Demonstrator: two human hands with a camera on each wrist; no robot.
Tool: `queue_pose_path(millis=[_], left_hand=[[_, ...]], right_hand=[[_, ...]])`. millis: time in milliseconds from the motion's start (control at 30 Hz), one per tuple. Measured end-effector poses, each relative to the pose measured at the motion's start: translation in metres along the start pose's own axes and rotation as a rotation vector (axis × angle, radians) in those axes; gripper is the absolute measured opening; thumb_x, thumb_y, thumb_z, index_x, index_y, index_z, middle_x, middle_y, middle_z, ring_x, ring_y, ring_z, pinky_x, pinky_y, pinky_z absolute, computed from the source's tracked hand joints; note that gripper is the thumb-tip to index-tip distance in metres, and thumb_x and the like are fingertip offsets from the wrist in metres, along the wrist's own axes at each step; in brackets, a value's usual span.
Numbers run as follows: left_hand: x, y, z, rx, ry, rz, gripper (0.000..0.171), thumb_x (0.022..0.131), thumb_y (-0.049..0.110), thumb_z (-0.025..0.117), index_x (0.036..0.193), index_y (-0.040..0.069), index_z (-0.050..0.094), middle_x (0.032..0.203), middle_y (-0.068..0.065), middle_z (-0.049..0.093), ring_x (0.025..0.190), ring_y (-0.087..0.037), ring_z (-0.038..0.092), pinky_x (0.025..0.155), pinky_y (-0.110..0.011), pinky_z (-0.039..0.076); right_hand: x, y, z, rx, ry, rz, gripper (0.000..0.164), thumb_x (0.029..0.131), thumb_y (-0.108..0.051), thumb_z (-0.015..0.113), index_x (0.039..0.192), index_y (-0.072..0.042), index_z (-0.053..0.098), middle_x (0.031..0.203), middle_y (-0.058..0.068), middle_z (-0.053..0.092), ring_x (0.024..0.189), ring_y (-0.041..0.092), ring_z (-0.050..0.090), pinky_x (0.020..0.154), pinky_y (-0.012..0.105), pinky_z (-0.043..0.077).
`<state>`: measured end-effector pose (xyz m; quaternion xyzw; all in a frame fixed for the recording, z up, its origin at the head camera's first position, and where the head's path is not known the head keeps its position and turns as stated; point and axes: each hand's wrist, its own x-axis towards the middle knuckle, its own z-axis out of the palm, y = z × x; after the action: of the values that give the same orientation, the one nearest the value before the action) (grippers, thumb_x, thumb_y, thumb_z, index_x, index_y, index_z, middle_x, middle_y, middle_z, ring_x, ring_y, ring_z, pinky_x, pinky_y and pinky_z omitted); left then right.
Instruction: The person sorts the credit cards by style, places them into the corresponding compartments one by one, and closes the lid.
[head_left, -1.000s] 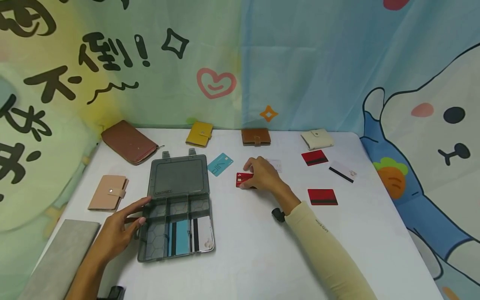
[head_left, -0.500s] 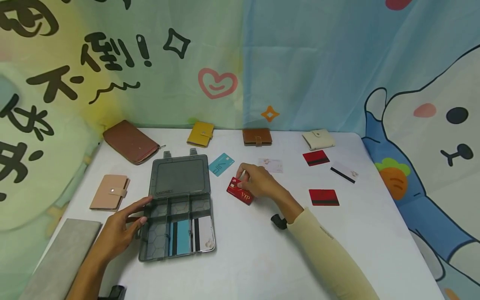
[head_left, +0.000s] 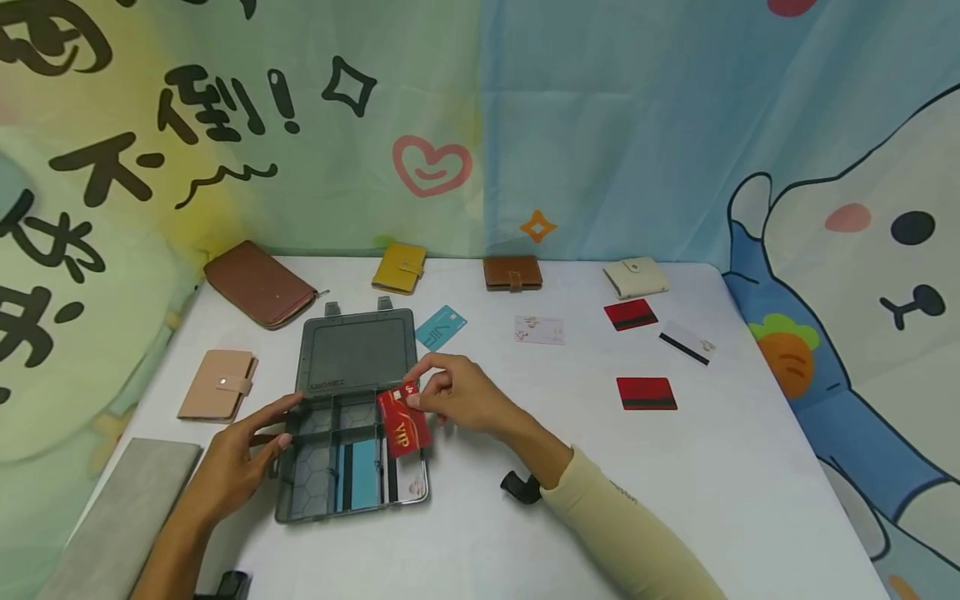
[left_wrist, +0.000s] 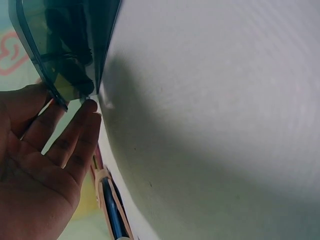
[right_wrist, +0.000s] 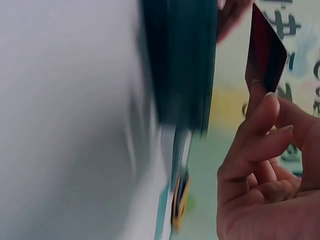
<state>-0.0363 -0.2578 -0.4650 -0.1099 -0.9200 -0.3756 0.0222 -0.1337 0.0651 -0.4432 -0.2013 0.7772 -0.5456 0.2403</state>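
Pinched between the thumb and index finger of my right hand (head_left: 468, 396) is a red VIP card (head_left: 405, 421). In the head view it overlaps the right compartments of the open grey box (head_left: 427, 483); the right wrist view shows the card (right_wrist: 265, 50) raised above the box's edge. My left hand (head_left: 240, 458) rests its fingertips at the box's left side, and its fingers look fairly straight in the left wrist view. Inside the box lie a blue card (head_left: 365, 475) and a white card (head_left: 408, 471), each with a black stripe, in separate front compartments.
Right of the box are a teal card (head_left: 441, 328), a pale card (head_left: 539, 330), two red cards and a white striped card (head_left: 686, 343). Several wallets line the back, including a yellow one (head_left: 399, 268). A pink wallet (head_left: 216, 385) and a grey flat case (head_left: 123, 517) lie left.
My right hand has picked the red card up off the table and carried it left and nearer, over the box, turning it on the way. My left hand has stayed at the box.
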Motion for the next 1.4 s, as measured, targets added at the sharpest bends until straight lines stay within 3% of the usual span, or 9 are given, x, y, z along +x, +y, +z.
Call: queue_pose_path(millis=[200, 333, 533, 667, 800, 867, 1033, 1267, 1400], left_hand=[[0.001, 0.002, 0.0, -0.01, -0.002, -0.014, 0.063, 0.092, -0.003, 0.066, 0.149, 0.017, 0.048, 0.146, -0.017, 0.054, 0.122, -0.041, 0.059, 0.091, -0.055, 0.057], [0.001, 0.003, 0.0, -0.02, -0.021, -0.042, 0.063, 0.092, -0.002, 0.066, 0.149, 0.016, 0.047, 0.147, -0.018, 0.052, 0.123, -0.044, 0.058, 0.092, -0.059, 0.056], [0.001, 0.001, 0.001, -0.03, -0.02, -0.036, 0.062, 0.092, -0.001, 0.067, 0.149, 0.016, 0.048, 0.147, -0.018, 0.052, 0.122, -0.043, 0.058, 0.092, -0.058, 0.056], [0.001, 0.0, 0.001, -0.022, -0.012, -0.023, 0.061, 0.091, -0.001, 0.067, 0.148, 0.015, 0.049, 0.146, -0.018, 0.054, 0.12, -0.042, 0.06, 0.091, -0.056, 0.057], [0.001, 0.0, 0.001, -0.015, 0.0, -0.008, 0.061, 0.091, -0.003, 0.067, 0.147, 0.014, 0.05, 0.144, -0.018, 0.055, 0.118, -0.041, 0.061, 0.089, -0.054, 0.058], [0.001, 0.0, 0.0, -0.016, 0.001, -0.006, 0.062, 0.09, -0.004, 0.067, 0.147, 0.014, 0.05, 0.143, -0.019, 0.056, 0.118, -0.041, 0.061, 0.089, -0.054, 0.058], [0.001, 0.001, 0.0, -0.018, -0.016, -0.025, 0.063, 0.091, -0.003, 0.066, 0.148, 0.015, 0.048, 0.144, -0.021, 0.054, 0.12, -0.043, 0.06, 0.091, -0.055, 0.057], [0.0, 0.003, 0.0, -0.006, -0.024, -0.044, 0.065, 0.091, -0.004, 0.066, 0.15, 0.017, 0.046, 0.147, -0.021, 0.052, 0.122, -0.045, 0.058, 0.093, -0.058, 0.055], [-0.001, 0.003, 0.001, -0.001, -0.023, -0.044, 0.065, 0.091, -0.004, 0.065, 0.15, 0.017, 0.046, 0.147, -0.02, 0.052, 0.123, -0.044, 0.057, 0.094, -0.058, 0.055]], right_hand=[[0.006, -0.01, 0.044, 0.031, -0.047, -0.06, 0.022, 0.093, -0.023, 0.071, 0.114, -0.019, 0.063, 0.076, 0.011, 0.072, 0.058, 0.039, 0.062, 0.05, 0.028, 0.056], [0.009, -0.021, 0.073, -0.011, -0.047, -0.045, 0.021, 0.092, -0.025, 0.073, 0.111, -0.022, 0.064, 0.074, 0.004, 0.074, 0.055, 0.033, 0.065, 0.053, 0.026, 0.058], [0.014, -0.036, 0.104, -0.179, 0.002, 0.02, 0.021, 0.088, -0.033, 0.077, 0.104, -0.028, 0.065, 0.068, -0.012, 0.071, 0.048, 0.01, 0.062, 0.048, 0.022, 0.054], [0.018, -0.039, 0.114, -0.357, 0.053, -0.026, 0.022, 0.085, -0.037, 0.079, 0.102, -0.028, 0.069, 0.066, -0.021, 0.067, 0.058, -0.006, 0.058, 0.051, 0.015, 0.048], [0.022, -0.036, 0.118, -0.455, 0.073, -0.089, 0.022, 0.083, -0.039, 0.081, 0.1, -0.026, 0.074, 0.066, -0.022, 0.067, 0.064, -0.011, 0.055, 0.054, 0.01, 0.044], [0.023, -0.034, 0.115, -0.454, 0.065, -0.105, 0.022, 0.083, -0.038, 0.081, 0.1, -0.025, 0.074, 0.064, -0.021, 0.065, 0.061, -0.009, 0.055, 0.052, 0.011, 0.045], [0.03, -0.027, 0.092, -0.422, 0.056, -0.146, 0.027, 0.084, -0.043, 0.079, 0.103, -0.025, 0.073, 0.065, -0.021, 0.06, 0.064, -0.005, 0.055, 0.06, 0.013, 0.046], [0.057, -0.009, 0.024, -0.318, 0.073, -0.169, 0.034, 0.083, -0.044, 0.08, 0.11, -0.026, 0.071, 0.091, -0.01, 0.069, 0.076, 0.007, 0.061, 0.065, 0.023, 0.054], [0.075, 0.007, -0.018, -0.328, 0.075, -0.132, 0.043, 0.081, -0.041, 0.082, 0.118, -0.023, 0.068, 0.111, -0.001, 0.069, 0.096, 0.017, 0.06, 0.081, 0.028, 0.054]])
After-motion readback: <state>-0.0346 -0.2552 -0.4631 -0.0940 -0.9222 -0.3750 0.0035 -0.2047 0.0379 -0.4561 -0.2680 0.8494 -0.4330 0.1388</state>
